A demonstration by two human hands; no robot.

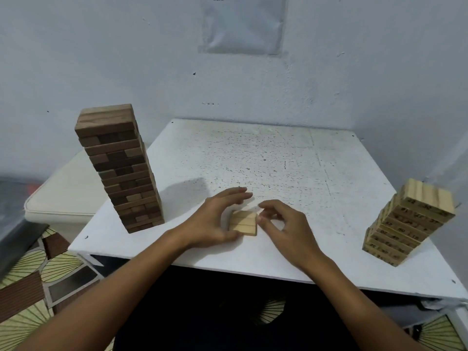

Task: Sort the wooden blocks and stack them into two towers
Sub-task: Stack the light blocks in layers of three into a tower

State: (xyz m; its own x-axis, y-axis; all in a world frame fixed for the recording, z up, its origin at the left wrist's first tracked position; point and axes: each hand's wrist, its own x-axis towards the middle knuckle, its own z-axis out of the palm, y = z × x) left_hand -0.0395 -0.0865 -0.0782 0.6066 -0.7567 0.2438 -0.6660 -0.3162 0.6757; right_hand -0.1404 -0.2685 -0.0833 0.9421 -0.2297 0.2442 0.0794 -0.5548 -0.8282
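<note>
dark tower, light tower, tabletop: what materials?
Dark tower: wood, brown matte stain, grain visible. Light tower: pale unfinished-looking wood, likely pine, streaked grain, printed numbers on block sides. Tabletop: white painted or laminated board, speckled with dark chips; core not visible.

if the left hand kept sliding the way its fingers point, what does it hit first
The left hand points up and right across the table, past the far edge of the light blocks. Beyond its fingertips the tabletop looks free up to the wall, though depth is hard to judge.
</note>
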